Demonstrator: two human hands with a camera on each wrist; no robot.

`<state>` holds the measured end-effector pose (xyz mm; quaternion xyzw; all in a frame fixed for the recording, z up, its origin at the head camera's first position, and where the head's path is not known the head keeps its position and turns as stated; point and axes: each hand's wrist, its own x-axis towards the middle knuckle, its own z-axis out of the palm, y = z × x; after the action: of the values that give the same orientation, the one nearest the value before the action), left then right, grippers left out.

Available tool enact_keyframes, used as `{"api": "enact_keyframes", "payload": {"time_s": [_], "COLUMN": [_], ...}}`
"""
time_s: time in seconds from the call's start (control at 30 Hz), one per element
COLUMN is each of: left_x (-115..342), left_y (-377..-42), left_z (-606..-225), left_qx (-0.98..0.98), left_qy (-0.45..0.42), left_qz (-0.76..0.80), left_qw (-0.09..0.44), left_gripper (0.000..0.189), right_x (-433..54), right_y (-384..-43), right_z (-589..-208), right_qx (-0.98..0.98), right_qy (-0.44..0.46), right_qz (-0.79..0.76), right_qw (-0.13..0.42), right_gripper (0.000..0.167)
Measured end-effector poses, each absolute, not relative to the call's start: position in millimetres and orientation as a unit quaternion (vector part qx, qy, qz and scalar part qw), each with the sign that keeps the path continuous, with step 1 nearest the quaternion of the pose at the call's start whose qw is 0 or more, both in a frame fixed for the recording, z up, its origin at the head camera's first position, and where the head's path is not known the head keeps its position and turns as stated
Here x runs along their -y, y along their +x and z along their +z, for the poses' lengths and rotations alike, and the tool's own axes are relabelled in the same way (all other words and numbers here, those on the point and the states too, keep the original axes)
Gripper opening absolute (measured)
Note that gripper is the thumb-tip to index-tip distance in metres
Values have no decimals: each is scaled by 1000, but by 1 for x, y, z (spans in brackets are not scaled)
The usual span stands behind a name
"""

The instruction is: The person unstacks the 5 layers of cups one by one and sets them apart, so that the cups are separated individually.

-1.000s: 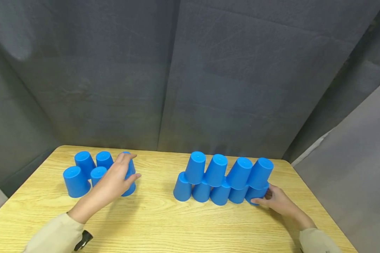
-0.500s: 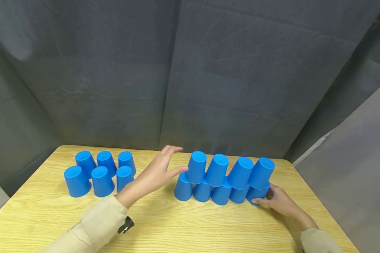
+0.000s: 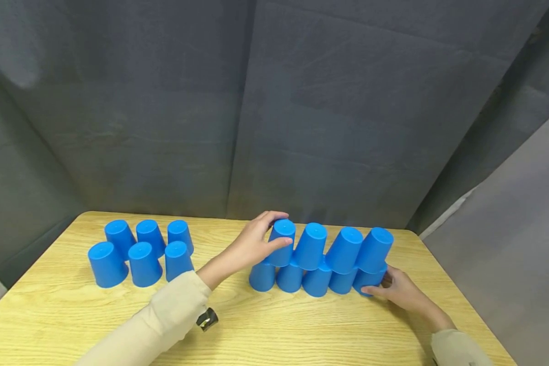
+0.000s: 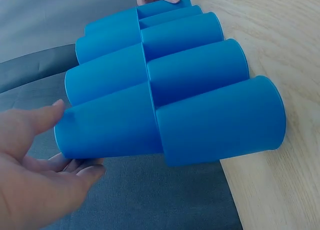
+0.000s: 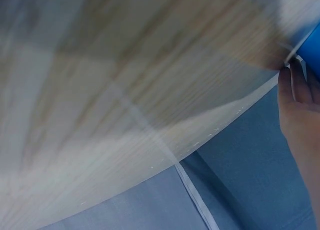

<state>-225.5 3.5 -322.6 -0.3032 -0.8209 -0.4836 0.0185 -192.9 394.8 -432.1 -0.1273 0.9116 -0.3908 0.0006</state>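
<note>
Upside-down blue cups stand in two tiers at the table's right half, the upper ones bridging the gaps between those below. My left hand [image 3: 259,243] is around the upper tier's leftmost blue cup [image 3: 281,251], thumb on the near side and fingers behind. The left wrist view shows that thumb [image 4: 50,115] at the edge of the cup's base, with fingertips at its other side. At the opposite end, my right hand [image 3: 403,291] holds the lower tier's rightmost cup [image 3: 366,281] by its side. Only part of that cup [image 5: 312,49] appears in the right wrist view.
To the left, several more upside-down blue cups [image 3: 144,264] stand singly in two rows on the wooden table [image 3: 302,330]. Dark grey curtains [image 3: 164,127] hang just behind the table's far edge. The left forearm crosses in front of the single cups' right end.
My left hand has moved right from the separate cups to the upper tier's leftmost cup, and its fingers now lie around it. The right hand keeps its place at the end cup.
</note>
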Motion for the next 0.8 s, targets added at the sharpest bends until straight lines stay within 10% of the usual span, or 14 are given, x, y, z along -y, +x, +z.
{"api": "enact_keyframes", "payload": {"time_s": [0.8], "left_x": [19], "left_y": [-214], "left_z": [-311], "left_qx": [799], "left_qy": [-289], "left_qz": [-526], "left_qw": [26], "left_gripper": [52], "right_x": [-395], "right_y": [-192], "right_z": [-429], "right_qx": [-913], "right_qy": [-121], "right_qz": [-389], "right_qw": [9], "right_gripper": [74]}}
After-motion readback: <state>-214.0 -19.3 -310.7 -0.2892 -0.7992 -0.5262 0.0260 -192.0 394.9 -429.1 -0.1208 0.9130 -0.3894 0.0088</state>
